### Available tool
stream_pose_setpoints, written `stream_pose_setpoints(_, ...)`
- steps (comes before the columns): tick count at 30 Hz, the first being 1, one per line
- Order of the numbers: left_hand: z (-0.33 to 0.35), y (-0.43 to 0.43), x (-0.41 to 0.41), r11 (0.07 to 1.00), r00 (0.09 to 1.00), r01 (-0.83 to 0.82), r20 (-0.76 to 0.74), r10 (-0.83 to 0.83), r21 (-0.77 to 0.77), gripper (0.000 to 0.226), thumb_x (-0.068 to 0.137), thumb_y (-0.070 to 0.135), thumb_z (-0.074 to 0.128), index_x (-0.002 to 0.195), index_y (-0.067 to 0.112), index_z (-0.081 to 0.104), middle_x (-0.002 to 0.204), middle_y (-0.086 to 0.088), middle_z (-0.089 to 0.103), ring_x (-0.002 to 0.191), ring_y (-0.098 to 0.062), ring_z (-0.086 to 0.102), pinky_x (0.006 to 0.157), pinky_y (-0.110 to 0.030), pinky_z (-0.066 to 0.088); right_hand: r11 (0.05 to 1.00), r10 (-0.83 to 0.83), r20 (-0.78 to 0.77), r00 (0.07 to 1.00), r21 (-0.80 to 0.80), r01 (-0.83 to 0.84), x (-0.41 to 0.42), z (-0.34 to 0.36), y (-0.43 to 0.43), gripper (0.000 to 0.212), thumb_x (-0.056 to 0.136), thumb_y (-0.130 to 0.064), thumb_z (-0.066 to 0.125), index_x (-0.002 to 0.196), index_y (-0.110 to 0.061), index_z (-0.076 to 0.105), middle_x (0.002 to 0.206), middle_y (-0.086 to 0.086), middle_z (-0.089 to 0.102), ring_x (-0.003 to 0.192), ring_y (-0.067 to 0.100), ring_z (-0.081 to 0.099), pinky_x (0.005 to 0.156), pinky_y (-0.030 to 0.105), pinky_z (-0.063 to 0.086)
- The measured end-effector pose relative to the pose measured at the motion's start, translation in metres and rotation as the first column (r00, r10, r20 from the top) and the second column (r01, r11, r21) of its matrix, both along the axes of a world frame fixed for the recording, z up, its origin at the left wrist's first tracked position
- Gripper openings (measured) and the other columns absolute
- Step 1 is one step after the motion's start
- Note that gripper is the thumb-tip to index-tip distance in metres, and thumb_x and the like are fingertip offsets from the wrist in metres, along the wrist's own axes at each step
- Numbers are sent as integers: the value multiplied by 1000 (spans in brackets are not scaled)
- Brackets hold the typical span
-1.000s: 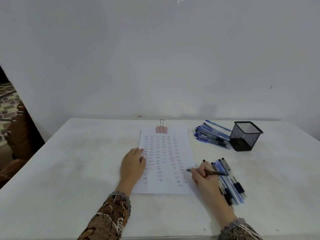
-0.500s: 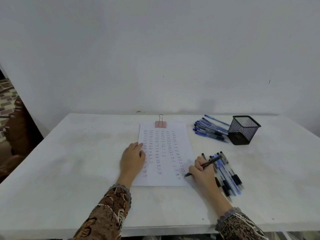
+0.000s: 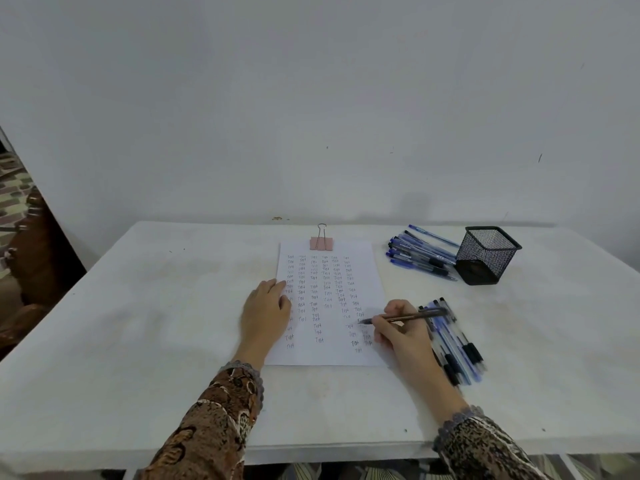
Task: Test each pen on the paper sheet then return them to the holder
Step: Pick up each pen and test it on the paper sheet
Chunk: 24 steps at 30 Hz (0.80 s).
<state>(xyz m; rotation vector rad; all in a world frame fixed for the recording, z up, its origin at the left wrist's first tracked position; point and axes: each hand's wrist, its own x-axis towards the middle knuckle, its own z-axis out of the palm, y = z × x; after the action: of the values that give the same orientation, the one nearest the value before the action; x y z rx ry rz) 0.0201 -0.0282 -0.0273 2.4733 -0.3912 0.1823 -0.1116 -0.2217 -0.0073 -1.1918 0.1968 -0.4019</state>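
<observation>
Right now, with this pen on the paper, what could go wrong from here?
1. The right hand holding the pen sits right beside the loose pens next to the paper sheet; a sweep of the wrist could scatter or roll them.
2. Its heel is close to the written marks at the sheet's lower right, so ink might smear.
3. Two heaps lie out, this one and the far pens by the mesh holder; tested and untested pens could get mixed.

I cannot count the near pile of pens: blur smears them and the right hand covers part. The left hand hides part of the paper sheet's left edge.
</observation>
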Motion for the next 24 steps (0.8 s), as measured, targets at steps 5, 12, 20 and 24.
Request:
stream_pose_setpoints(5,1,0,-1,1000,1000,6,13,-6,9,41,94,18,37,134,13,46,140,-3,42,125,-21,40,106,-33,31,984,-104,-53,993,-149,95,-4,-1,0,52,75,31,39,64,-18,25,48,-12,30,43,3,24,45,9,27)
stream_pose_setpoints(12,6,1,-9,994,999,29,13,-31,105,43,98,19,31,140,13,36,148,-5,33,132,-22,31,110,-33,26,950,-143,-67,987,-290,118,-3,3,4,53,71,30,40,61,-20,24,53,-7,27,45,1,24,48,11,25)
stream_pose_setpoints(20,9,2,-14,992,999,29,13,-31,121,43,97,18,30,139,13,37,147,-5,34,130,-22,32,108,-33,26,930,-127,-81,989,-356,90,-3,3,8,49,72,24,45,57,-18,25,58,-3,27,47,1,26,53,8,31)
stream_pose_setpoints(24,10,2,-16,992,1000,31,0,-31,124,43,97,17,30,139,12,38,147,-7,34,131,-23,32,109,-34,26,925,-173,-70,982,-353,138,-2,-1,6,49,73,23,46,57,-19,25,59,-3,27,49,2,27,61,6,33)
